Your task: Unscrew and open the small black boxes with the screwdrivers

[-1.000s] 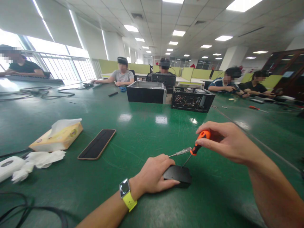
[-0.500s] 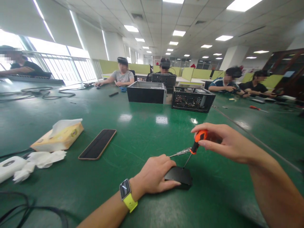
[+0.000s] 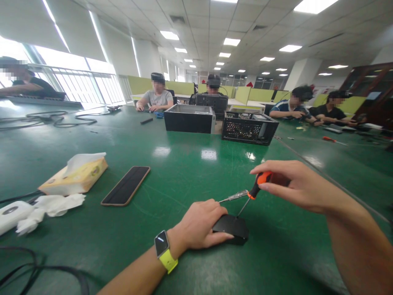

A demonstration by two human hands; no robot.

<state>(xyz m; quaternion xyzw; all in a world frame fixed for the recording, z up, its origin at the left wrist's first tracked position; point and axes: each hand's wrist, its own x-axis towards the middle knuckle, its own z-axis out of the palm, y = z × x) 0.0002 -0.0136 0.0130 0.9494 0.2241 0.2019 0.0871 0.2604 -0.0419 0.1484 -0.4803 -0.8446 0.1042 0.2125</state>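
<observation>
A small black box-shaped case point(image 3: 235, 229) lies on the green tabletop, and my left hand point(image 3: 201, 225) is wrapped over its left end, pressing it down. In my right hand point(image 3: 285, 180) is an orange and black screwdriver point(image 3: 255, 189), pinched by the handle. Its thin shaft slants down to the left, and the tip meets the top of the case near the far edge. Behind the case lies a second, clear-handled screwdriver point(image 3: 238, 196), its shaft pointing toward my left fingers. The underside of the case and the part beneath my palm are hidden.
A phone point(image 3: 126, 186), a tissue pack point(image 3: 75, 176) and crumpled tissues point(image 3: 50, 207) lie to the left. Black cables point(image 3: 39, 268) cross the near left corner. Two open computer cases point(image 3: 188, 121) stand ahead. Several people sit around the table.
The screwdriver handle in my right hand has tilted slightly to the right, its tip staying on the case. My left hand keeps its place. A person opposite has drawn an arm in.
</observation>
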